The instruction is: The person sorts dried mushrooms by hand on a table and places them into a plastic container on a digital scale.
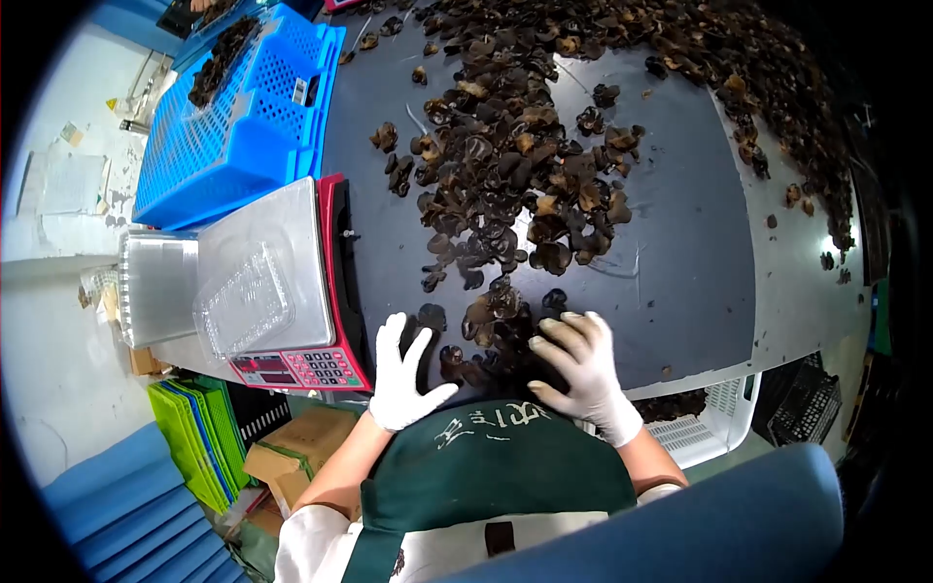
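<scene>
Dark brown, ear-like fungus pieces lie heaped on the dark grey tabletop. My left hand, in a white glove, rests at the table's near edge with fingers apart, left of a small group of pieces. On the right side of that group, my right hand has its gloved fingers spread, the fingertips close to the pieces. Neither hand holds anything that shows. The glove on the right has brownish stained fingertips.
A red-edged scale with a clear plastic tray stands at the left, a blue crate behind it. More fungus lies along the far right. Below the table are a white basket, cardboard boxes and green crates.
</scene>
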`<action>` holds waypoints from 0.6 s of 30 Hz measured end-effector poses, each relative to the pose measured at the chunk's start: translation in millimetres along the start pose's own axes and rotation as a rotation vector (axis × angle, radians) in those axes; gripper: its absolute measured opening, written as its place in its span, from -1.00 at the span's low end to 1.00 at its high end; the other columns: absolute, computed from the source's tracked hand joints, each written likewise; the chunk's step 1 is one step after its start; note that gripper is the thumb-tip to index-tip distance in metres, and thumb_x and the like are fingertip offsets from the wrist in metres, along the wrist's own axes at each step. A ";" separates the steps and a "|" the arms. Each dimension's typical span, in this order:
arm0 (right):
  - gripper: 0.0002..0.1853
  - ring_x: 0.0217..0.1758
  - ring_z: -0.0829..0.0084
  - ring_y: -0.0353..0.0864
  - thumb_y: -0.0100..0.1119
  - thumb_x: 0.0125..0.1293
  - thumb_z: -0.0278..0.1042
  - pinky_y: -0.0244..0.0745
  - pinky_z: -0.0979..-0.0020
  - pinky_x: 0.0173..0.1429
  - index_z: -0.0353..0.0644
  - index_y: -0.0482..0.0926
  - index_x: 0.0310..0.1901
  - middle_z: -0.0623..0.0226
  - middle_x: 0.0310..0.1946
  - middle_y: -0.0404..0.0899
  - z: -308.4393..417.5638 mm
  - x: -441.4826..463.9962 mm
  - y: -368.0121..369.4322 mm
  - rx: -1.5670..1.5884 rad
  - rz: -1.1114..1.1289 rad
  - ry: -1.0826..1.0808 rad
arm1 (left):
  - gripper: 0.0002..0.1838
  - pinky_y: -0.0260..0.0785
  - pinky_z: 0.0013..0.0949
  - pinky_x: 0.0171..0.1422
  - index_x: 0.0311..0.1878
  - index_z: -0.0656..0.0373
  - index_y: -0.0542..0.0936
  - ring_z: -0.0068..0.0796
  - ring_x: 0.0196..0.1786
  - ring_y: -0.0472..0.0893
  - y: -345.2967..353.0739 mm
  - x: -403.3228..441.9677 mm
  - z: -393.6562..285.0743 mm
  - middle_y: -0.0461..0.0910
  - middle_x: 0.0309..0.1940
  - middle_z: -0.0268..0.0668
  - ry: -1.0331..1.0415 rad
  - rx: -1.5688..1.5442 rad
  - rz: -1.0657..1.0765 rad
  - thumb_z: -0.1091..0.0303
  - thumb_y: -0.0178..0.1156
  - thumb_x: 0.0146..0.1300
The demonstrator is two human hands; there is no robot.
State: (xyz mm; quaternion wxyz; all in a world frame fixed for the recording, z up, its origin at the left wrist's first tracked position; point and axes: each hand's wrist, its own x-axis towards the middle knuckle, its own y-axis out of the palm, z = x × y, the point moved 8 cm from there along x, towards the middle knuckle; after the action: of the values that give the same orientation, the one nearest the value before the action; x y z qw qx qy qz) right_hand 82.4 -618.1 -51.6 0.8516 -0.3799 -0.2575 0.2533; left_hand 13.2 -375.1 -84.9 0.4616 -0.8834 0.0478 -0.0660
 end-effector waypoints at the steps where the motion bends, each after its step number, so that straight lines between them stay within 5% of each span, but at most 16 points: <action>1: -0.30 0.35 -0.01 0.29 0.47 -0.08 0.00 0.07 -0.15 0.45 -0.05 0.56 0.16 0.14 0.27 0.42 -6.8 -7.8 -3.0 -0.046 -0.010 0.066 | 0.03 -0.18 0.33 0.53 0.45 0.23 0.28 0.37 0.52 0.01 3.2 -5.9 -1.6 0.00 0.48 0.32 -0.031 0.023 0.017 -0.13 0.46 -0.01; 3: -0.02 0.42 -0.23 0.16 0.56 -0.24 0.11 -0.01 -0.25 0.47 -0.21 0.44 0.26 -0.16 0.36 0.24 -16.2 -29.4 6.1 -0.181 0.053 0.160 | 0.18 -0.27 0.38 0.53 0.48 0.34 0.18 0.42 0.55 -0.10 15.5 -18.0 -0.8 -0.12 0.50 0.40 -0.071 0.073 0.077 -0.24 0.45 -0.05; 10: 0.18 0.49 -0.45 -0.08 0.58 -0.28 0.26 -0.12 -0.46 0.43 -0.26 0.30 0.37 -0.28 0.47 -0.06 -10.8 -36.5 57.0 -0.154 0.038 0.265 | 0.35 -0.33 0.44 0.51 0.51 0.30 0.09 0.49 0.54 -0.17 35.7 3.8 10.5 -0.21 0.50 0.44 -0.143 0.184 0.065 -0.34 0.48 -0.24; 12: 0.18 0.48 -0.44 -0.06 0.62 -0.31 0.18 -0.09 -0.43 0.43 -0.26 0.29 0.36 -0.29 0.44 -0.03 -9.2 -8.4 53.0 -0.123 -0.018 0.250 | 0.49 -0.40 0.37 0.55 0.56 0.32 -0.08 0.39 0.58 -0.22 34.4 26.5 16.8 -0.30 0.53 0.38 -0.132 0.200 0.072 -0.41 0.47 -0.28; 15: 0.07 0.43 -0.36 0.09 0.59 -0.24 0.00 0.05 -0.26 0.45 -0.24 0.30 0.35 -0.25 0.38 0.12 -11.0 39.9 53.0 -0.118 -0.047 0.194 | 0.45 -0.35 0.35 0.55 0.54 0.34 0.03 0.37 0.56 -0.09 35.8 62.5 26.3 -0.07 0.50 0.36 -0.039 0.090 -0.038 -0.53 0.36 -0.26; 18: -0.02 0.34 -0.22 0.28 0.53 -0.22 -0.20 0.20 -0.08 0.42 -0.21 0.34 0.35 -0.13 0.30 0.31 -3.3 67.0 53.2 -0.109 -0.087 0.095 | 0.34 -0.21 0.12 0.60 0.50 0.36 0.14 0.22 0.55 0.06 40.5 81.7 16.1 0.11 0.48 0.22 0.100 -0.172 -0.054 -0.49 0.36 -0.15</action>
State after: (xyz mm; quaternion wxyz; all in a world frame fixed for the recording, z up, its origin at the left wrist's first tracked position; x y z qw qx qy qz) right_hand 121.5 -546.7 -78.3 0.8511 -0.4258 -0.2466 0.1831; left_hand 95.5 -397.0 -121.4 0.3792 -0.9163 0.0524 -0.1180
